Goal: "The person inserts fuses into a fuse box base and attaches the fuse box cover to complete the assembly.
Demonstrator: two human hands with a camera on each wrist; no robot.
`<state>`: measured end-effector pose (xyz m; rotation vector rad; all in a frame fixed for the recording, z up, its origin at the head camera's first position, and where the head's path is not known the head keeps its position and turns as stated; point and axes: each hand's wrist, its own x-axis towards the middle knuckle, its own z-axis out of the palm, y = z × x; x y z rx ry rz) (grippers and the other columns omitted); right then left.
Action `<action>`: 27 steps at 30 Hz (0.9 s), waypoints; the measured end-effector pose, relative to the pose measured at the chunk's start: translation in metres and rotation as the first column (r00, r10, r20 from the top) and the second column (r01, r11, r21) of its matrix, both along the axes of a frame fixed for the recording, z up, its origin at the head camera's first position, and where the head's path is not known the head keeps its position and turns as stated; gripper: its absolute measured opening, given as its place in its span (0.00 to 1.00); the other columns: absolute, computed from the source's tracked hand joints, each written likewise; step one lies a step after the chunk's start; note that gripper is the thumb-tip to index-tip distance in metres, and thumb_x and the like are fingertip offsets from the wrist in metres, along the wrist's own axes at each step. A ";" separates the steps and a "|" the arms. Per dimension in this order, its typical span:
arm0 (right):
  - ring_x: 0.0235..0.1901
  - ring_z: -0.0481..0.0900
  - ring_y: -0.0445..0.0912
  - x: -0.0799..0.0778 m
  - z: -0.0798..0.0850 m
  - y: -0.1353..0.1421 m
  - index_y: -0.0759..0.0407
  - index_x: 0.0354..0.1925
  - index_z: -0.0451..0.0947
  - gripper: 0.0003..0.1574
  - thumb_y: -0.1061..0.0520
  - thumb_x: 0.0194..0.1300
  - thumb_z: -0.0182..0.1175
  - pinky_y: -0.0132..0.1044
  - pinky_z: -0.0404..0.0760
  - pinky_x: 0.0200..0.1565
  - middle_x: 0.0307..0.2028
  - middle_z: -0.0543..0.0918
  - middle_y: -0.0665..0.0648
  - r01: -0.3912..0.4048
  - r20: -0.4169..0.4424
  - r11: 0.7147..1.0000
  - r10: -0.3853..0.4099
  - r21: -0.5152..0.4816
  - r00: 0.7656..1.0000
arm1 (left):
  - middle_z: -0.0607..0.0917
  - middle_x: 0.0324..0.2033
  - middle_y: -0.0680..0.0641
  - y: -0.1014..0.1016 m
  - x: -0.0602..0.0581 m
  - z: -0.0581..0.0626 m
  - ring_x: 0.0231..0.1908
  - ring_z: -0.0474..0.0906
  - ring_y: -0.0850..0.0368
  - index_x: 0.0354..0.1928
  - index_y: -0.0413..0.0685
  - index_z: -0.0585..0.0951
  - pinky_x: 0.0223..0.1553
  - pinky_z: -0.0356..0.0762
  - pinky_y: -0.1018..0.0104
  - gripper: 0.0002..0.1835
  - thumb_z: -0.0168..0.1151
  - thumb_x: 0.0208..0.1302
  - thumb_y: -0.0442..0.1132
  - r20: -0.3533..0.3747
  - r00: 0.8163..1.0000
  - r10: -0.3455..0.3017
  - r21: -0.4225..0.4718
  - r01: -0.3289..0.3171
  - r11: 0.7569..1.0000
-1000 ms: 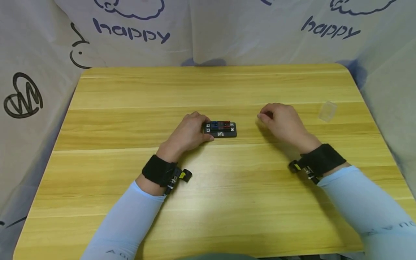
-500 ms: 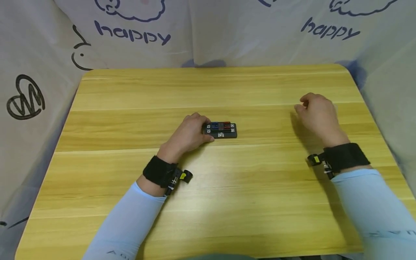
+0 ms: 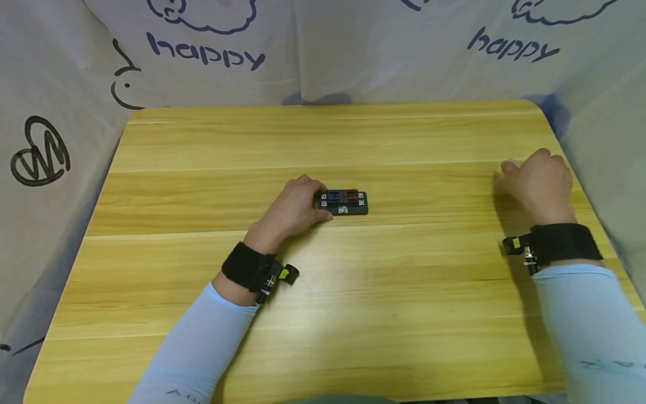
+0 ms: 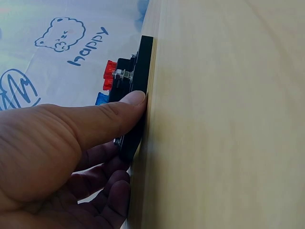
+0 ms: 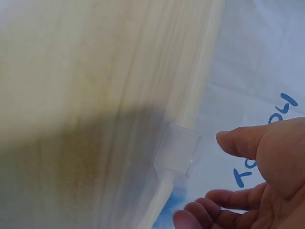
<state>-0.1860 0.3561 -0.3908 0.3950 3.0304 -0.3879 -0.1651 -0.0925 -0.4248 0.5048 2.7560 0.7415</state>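
Observation:
My left hand (image 3: 295, 205) grips the left end of a black fuse block (image 3: 348, 210) lying on the table, thumb along the near edge and fingers behind. In the left wrist view, red blade fuses (image 4: 108, 74), a blue fuse (image 4: 101, 98) and metal screw terminals (image 4: 123, 74) stand out from its top. Over at the right side, my right hand (image 3: 542, 185) hovers above the table with thumb and fingers apart, holding nothing. Close to its fingertips in the right wrist view is a small clear plastic cover (image 5: 177, 151) on the table; in the head view the hand mostly hides it.
The wood-grain table (image 3: 363, 314) has rounded far corners. White cloth (image 3: 353, 50) with drawings and writing hangs behind it and along both sides. The right hand is near the table's right edge.
My right hand has moved right, from beside the fuse block to the clear cover, and its fingers have spread. The left hand and fuse block have stayed in place.

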 end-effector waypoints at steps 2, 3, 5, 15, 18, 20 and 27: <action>0.43 0.66 0.78 0.000 0.000 0.000 0.92 0.54 0.56 0.58 0.31 0.68 0.39 0.69 0.68 0.42 0.42 0.67 0.88 0.014 0.035 1.000 -0.014 -0.010 0.999 | 0.75 0.50 0.46 0.000 0.000 0.000 0.49 0.68 0.49 0.59 0.47 0.75 0.55 0.69 0.54 0.32 0.71 0.54 0.53 0.000 1.000 0.000 -0.001 0.000 1.000; 0.43 0.66 0.78 0.000 -0.001 0.000 0.92 0.53 0.56 0.60 0.29 0.68 0.38 0.68 0.69 0.41 0.42 0.68 0.89 0.020 0.049 1.000 -0.019 -0.012 0.999 | 0.75 0.50 0.46 -0.001 0.000 0.000 0.49 0.68 0.49 0.59 0.47 0.75 0.55 0.69 0.54 0.32 0.71 0.54 0.53 0.001 1.000 0.000 -0.002 0.000 1.000; 0.42 0.68 0.77 0.000 -0.002 -0.001 0.91 0.53 0.57 0.61 0.28 0.67 0.38 0.67 0.70 0.38 0.41 0.69 0.88 0.027 0.069 1.000 -0.026 -0.013 0.997 | 0.76 0.50 0.46 -0.001 0.000 0.001 0.49 0.68 0.49 0.59 0.47 0.75 0.55 0.69 0.54 0.32 0.71 0.54 0.53 0.000 1.000 0.000 -0.004 0.000 1.000; 0.38 0.70 0.77 -0.004 -0.008 -0.013 0.89 0.47 0.63 0.45 0.40 0.67 0.44 0.63 0.71 0.33 0.36 0.72 0.86 0.006 0.042 1.000 -0.007 0.017 0.999 | 0.76 0.51 0.45 0.000 0.001 0.001 0.49 0.68 0.49 0.59 0.47 0.75 0.55 0.69 0.54 0.32 0.71 0.55 0.53 0.001 1.000 -0.002 0.004 0.002 1.000; 0.40 0.71 0.76 -0.007 -0.004 -0.026 0.87 0.50 0.63 0.44 0.41 0.68 0.44 0.65 0.72 0.34 0.39 0.73 0.85 -0.003 0.011 1.000 0.003 -0.006 1.000 | 0.76 0.51 0.45 0.000 0.001 0.001 0.49 0.68 0.49 0.59 0.47 0.75 0.55 0.69 0.54 0.32 0.71 0.55 0.53 -0.001 1.000 -0.004 0.004 0.004 1.000; 0.42 0.71 0.75 -0.010 -0.002 -0.040 0.83 0.55 0.63 0.43 0.41 0.69 0.44 0.66 0.72 0.39 0.44 0.74 0.83 -0.031 -0.014 0.998 0.031 -0.049 0.999 | 0.76 0.51 0.45 -0.001 0.000 0.000 0.49 0.68 0.49 0.59 0.47 0.75 0.55 0.69 0.54 0.32 0.71 0.55 0.53 -0.004 1.000 -0.004 0.003 0.004 1.000; 0.50 0.72 0.64 -0.013 0.007 -0.106 0.68 0.66 0.64 0.38 0.42 0.70 0.51 0.61 0.71 0.51 0.54 0.75 0.73 -0.244 -0.095 0.930 0.226 -0.274 0.969 | 0.75 0.50 0.46 -0.002 -0.001 -0.002 0.49 0.68 0.49 0.59 0.47 0.75 0.56 0.69 0.54 0.32 0.71 0.54 0.53 -0.010 1.000 -0.003 0.007 0.003 1.000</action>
